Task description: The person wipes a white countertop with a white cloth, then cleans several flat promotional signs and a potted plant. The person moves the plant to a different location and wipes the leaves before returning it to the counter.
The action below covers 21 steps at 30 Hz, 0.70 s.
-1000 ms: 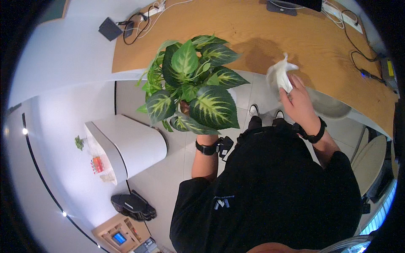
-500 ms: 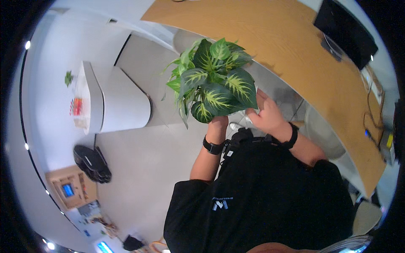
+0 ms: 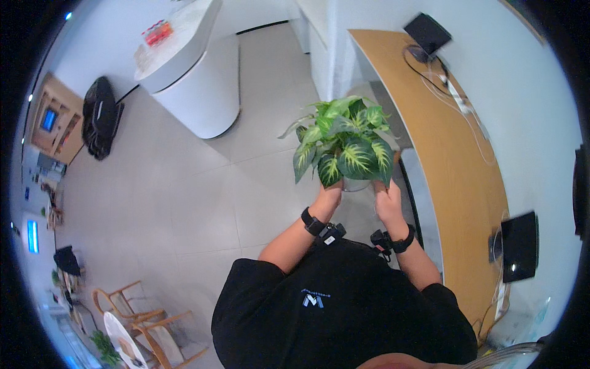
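A potted plant (image 3: 357,157) with broad green leaves and pale yellow-green veins is held upright in front of me, above the floor. Beneath the leaves a strip of its light-coloured pot (image 3: 356,184) shows. My left hand (image 3: 330,195) grips the pot's left side, its fingers mostly covered by foliage. On the other side my right hand (image 3: 387,200) closes against the pot, and its fingertips are hidden too. Both wrists wear black bands with small devices.
A long wooden desk (image 3: 439,166) with monitors (image 3: 520,246) and cables runs along my right. Ahead to the left stands a white rounded counter (image 3: 200,92). A black massage chair (image 3: 101,117) is far left; wooden chairs (image 3: 163,335) surround a round white table (image 3: 120,335) at lower left.
My view has turned, and the desk now runs alongside me on the right. My right hand, earlier apart from the pot with fingers spread, has come onto its side.
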Tool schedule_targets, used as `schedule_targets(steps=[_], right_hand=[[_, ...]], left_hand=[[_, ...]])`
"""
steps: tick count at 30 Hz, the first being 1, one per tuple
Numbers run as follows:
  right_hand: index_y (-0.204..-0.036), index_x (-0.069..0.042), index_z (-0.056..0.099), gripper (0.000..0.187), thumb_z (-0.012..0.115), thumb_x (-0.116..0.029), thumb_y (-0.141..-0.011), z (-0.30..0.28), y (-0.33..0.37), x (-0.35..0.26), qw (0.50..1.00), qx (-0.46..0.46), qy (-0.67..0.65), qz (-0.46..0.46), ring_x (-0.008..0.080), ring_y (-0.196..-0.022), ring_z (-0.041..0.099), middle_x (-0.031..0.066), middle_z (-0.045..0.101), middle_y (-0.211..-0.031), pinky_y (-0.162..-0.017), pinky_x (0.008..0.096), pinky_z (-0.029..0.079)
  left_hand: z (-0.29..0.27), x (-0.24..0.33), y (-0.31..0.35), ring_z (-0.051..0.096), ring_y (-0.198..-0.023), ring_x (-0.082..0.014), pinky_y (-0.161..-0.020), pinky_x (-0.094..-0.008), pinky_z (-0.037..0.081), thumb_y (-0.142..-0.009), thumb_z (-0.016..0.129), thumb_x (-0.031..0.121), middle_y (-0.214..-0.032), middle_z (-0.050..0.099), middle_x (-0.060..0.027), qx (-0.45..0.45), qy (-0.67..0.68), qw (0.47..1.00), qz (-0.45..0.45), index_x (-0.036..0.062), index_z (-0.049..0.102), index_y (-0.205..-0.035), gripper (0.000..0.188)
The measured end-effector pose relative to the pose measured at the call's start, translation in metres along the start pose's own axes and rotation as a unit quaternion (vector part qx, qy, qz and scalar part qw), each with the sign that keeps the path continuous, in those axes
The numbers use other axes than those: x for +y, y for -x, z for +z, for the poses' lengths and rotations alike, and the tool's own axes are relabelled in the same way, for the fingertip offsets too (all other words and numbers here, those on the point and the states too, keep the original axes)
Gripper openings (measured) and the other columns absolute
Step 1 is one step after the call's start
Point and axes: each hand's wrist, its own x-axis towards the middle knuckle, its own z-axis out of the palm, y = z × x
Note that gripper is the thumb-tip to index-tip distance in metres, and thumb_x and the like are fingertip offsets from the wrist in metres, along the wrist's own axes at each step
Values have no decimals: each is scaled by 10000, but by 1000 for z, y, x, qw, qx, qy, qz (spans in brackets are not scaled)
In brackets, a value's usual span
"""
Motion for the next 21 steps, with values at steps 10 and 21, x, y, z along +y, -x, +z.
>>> schedule_targets(steps=[10, 21], right_hand=[[-1271, 17, 477, 341, 391, -159, -991, 51, -70, 73, 992, -124, 25, -10, 298, -1085, 529, 181, 563, -1214, -944, 377, 399], [-1167, 28, 519, 279, 525, -70, -906, 151, -228, 65, 901, -330, -268, -88, 182, -958, 565, 105, 608, -1072, -847, 308, 451]], left_hand=[[-70, -48, -26, 511, -1084, -174, -934, -315, 423, -910, 595, 140, -1218, 554, -72, 111, -111, 985, 77, 27, 494, -1283, 404], [-118, 31, -110, 515, -1097, -178, -938, -325, 430, -919, 580, 128, -1229, 556, -79, 251, -247, 921, 164, 27, 492, -1287, 391]])
